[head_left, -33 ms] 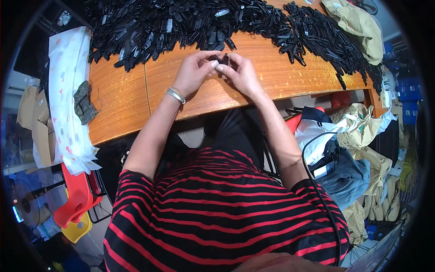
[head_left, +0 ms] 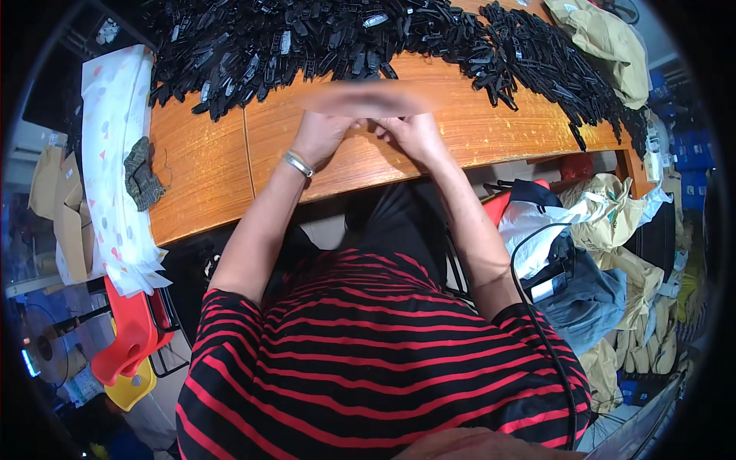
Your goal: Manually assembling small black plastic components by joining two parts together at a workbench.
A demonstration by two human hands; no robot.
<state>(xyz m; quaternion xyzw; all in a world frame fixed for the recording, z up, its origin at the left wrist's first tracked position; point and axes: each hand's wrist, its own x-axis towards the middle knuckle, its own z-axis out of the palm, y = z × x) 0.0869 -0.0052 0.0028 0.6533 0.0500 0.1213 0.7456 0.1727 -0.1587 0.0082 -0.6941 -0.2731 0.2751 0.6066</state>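
My left hand (head_left: 320, 136), with a silver bracelet at its wrist, and my right hand (head_left: 416, 139) meet over the wooden table (head_left: 337, 175). A smeared patch hides most of my fingers now. In the head frame from just before, both hands pinch a small black plastic piece between thumbs and fingertips; its exact kind is too small to make out. Just beyond my hands spreads a big heap of slim black plastic parts (head_left: 307, 42), some with shiny or pale faces. A few lie loose at its near edge.
White dotted sheeting (head_left: 115, 153) covers the table's left end, with a dark knitted cloth (head_left: 143, 175) on it. A tan sack (head_left: 602, 46) rests at the far right. Bags and clothes (head_left: 586, 299) crowd my right; a red chair (head_left: 126, 337) stands at lower left. A black cable (head_left: 548, 337) hangs near my right arm.
My hands and arms keep almost the same place. A smear now covers the fingers and the black piece, which showed clearly before.
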